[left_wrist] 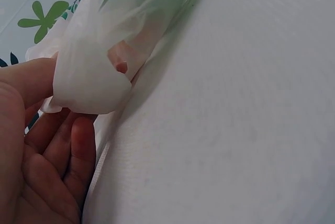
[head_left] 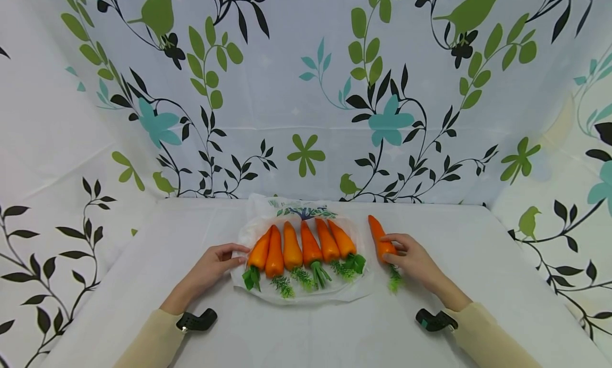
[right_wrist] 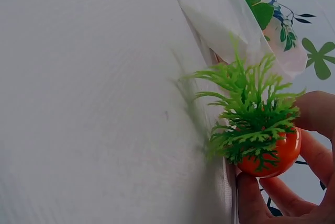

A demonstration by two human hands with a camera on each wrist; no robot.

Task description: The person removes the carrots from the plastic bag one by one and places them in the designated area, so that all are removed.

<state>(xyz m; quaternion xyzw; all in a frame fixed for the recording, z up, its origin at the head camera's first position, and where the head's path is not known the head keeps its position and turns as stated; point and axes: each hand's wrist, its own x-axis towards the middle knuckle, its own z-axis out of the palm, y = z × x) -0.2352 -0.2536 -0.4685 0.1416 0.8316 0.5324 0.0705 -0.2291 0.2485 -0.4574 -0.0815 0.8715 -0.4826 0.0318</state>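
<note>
Several orange toy carrots (head_left: 292, 246) with green tops lie in a row on a thin white plastic bag (head_left: 306, 296), narrow tips pointing away from me. A tree is printed on the bag's far part. My left hand (head_left: 217, 262) is at the bag's left side; in the left wrist view its thumb and fingers pinch the thin bag edge (left_wrist: 91, 77). To the right of the bag, my right hand (head_left: 411, 259) grips a single carrot (head_left: 377, 232) by its thick end. In the right wrist view, feathery green leaves (right_wrist: 251, 109) partly cover that carrot's round end.
A white cloth covers the table (head_left: 306, 336). Behind it hangs a curtain (head_left: 287, 92) patterned with leaves, birds and flowers. Each wrist wears a black camera mount, one on the left (head_left: 197, 320) and one on the right (head_left: 436, 320).
</note>
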